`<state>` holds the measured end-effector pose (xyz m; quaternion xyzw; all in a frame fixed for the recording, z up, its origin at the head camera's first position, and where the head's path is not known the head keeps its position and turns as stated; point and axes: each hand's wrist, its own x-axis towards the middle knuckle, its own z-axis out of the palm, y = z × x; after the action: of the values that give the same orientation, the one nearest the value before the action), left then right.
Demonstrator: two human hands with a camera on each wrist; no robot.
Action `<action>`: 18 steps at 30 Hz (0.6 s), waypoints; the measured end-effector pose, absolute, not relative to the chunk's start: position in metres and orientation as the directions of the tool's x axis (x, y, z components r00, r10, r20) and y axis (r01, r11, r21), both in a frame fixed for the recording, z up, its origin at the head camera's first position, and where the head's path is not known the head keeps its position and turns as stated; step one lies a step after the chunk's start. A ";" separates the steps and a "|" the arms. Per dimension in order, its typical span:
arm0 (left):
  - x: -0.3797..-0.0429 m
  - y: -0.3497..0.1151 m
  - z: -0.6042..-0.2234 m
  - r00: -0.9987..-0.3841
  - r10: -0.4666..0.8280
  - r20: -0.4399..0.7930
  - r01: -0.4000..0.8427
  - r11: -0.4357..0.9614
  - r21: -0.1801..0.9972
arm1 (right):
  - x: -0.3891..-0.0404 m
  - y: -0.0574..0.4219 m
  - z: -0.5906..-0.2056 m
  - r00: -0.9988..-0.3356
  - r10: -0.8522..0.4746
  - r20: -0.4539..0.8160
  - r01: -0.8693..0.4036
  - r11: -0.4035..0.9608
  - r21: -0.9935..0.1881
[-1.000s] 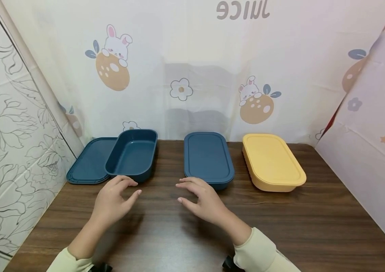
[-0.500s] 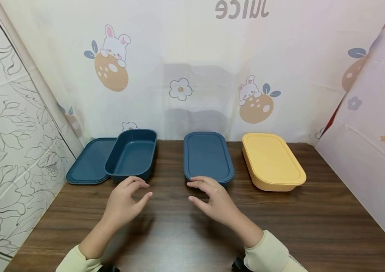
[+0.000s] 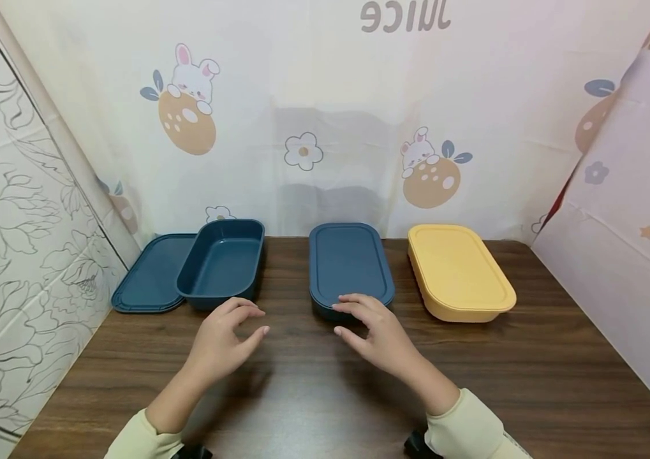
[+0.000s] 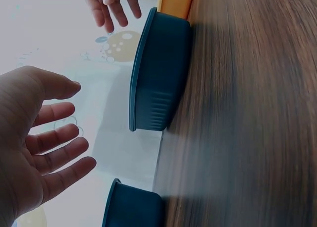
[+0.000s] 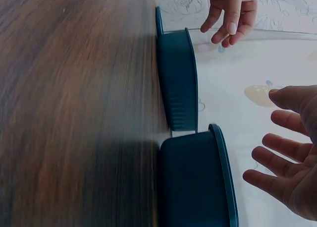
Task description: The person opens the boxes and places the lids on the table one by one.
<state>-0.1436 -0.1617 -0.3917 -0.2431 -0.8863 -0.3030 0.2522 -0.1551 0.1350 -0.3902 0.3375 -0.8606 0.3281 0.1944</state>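
My left hand [image 3: 220, 341] hovers above the table, its fingers relaxed and spread, holding nothing. Just beyond it and to the left is an uncovered dark blue food container [image 3: 222, 261], whose inside shows no contents. One edge of that container overlaps a loose blue lid [image 3: 149, 277] lying flat at the far left. My right hand [image 3: 379, 335] is also in the air with loosely bent fingers and no object. In the head view its fingertips overlap the front edge of a second blue container, covered by a blue lid [image 3: 350, 261]. Both wrist views show the hands apart from the containers.
A yellow container [image 3: 461, 271] with its lid on stands to the right of the blue ones. All stand along the back of the brown wooden table [image 3: 302, 408], near a printed cloth backdrop [image 3: 330, 83]. A flower-patterned panel [image 3: 26, 242] closes off the left side.
Both hands have drifted to the right, keeping about the same spacing and relaxed shape. The containers and the loose lid have stayed in place.
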 end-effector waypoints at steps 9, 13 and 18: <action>-0.148 -0.151 -0.392 -0.757 0.275 0.593 0.591 0.677 0.440 | -0.157 0.149 -0.391 -0.719 -0.412 0.560 -0.680 0.582 -0.445; -0.149 -0.146 -0.392 -0.758 0.279 0.590 0.599 0.657 0.459 | -0.157 0.155 -0.391 -0.733 -0.393 0.556 -0.664 0.593 -0.457; -0.150 -0.142 -0.394 -0.742 0.294 0.602 0.631 0.609 0.480 | -0.156 0.161 -0.392 -0.721 -0.384 0.577 -0.668 0.608 -0.430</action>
<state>-0.1496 -0.1420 -0.3938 -0.2675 -0.8644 -0.3520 0.2394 -0.1563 0.1606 -0.3918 0.3024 -0.8693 0.3238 0.2194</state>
